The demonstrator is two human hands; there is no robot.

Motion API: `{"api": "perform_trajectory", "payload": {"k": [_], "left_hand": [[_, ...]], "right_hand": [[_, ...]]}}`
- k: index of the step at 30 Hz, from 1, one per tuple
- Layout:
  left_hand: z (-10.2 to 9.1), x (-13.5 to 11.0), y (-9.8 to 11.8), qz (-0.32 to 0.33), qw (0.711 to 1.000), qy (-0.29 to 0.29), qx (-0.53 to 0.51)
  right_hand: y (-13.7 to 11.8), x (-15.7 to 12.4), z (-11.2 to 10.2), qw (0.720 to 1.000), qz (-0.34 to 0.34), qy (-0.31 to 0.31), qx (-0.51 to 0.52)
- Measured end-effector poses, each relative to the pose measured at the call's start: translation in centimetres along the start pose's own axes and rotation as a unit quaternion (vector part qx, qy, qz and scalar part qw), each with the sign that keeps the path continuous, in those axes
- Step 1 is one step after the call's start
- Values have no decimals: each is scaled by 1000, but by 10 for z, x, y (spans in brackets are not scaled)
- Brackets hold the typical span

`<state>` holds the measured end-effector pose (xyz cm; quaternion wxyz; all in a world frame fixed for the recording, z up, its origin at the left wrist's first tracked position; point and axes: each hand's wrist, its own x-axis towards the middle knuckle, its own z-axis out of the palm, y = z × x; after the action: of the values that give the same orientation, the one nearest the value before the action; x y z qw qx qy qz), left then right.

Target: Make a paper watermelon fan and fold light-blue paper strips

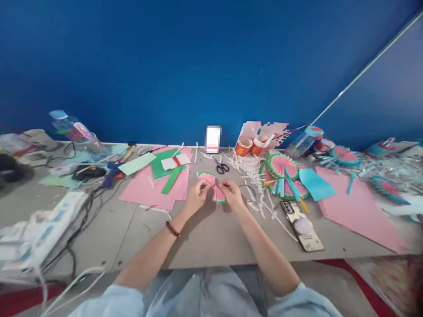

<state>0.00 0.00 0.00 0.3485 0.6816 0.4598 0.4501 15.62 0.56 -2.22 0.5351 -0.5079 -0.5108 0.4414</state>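
A pleated pink paper fan with green edging (218,194) is pinched at its middle between both hands, its two halves spreading to the upper left and lower right. My left hand (197,193) is closed on its left side, thumb and forefinger together. From the right, my right hand (231,193) grips it with the fingertips. Black-handled scissors (222,167) lie just beyond the hands. To the left are pink paper sheets (158,197), a green sheet (161,169) and a white card with a red band (176,161).
Paper scraps (251,169), finished round fans (282,167), red paper cups (243,146) and a phone (302,226) lie on the right. Pink sheets (357,211) and a blue sheet (316,184) are farther right. A power strip (49,229) with cables is at left; a blue wall (185,75) rises behind.
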Motion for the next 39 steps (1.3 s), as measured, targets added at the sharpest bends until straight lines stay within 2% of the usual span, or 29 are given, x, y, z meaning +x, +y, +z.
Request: {"api": "perform_trajectory", "payload": {"k": [5,8,11,13,16,18,20,23,28,39], "left_hand": [[-17,9,-15,-51,996,69,-39],[-17,13,-18,-110,985,77,-110],[-10,11,-12,-177,959,27,-221],[-8,10,-6,-212,931,-10,-298],[-9,10,-3,-247,886,-41,-390],[-12,11,-3,-263,870,-61,-412],[-13,12,-5,-268,872,-75,-402],[-10,11,-5,-267,892,-64,-359],[-5,7,-2,-255,909,-57,-324],[-5,9,-10,-265,897,-11,-354]], "right_hand": [[-8,10,-18,994,26,88,52],[-13,12,-21,994,30,40,101],[-16,7,-15,996,-6,-6,84],[-18,1,-9,998,-40,-28,42],[-21,-6,-5,994,-102,-30,-41],[-24,-9,-4,985,-139,-29,-99],[-26,-10,-4,976,-164,-34,-137],[-27,-12,-3,971,-176,-46,-155],[-22,-12,0,977,-146,-63,-141],[-21,-12,0,993,-53,-66,-83]]}}
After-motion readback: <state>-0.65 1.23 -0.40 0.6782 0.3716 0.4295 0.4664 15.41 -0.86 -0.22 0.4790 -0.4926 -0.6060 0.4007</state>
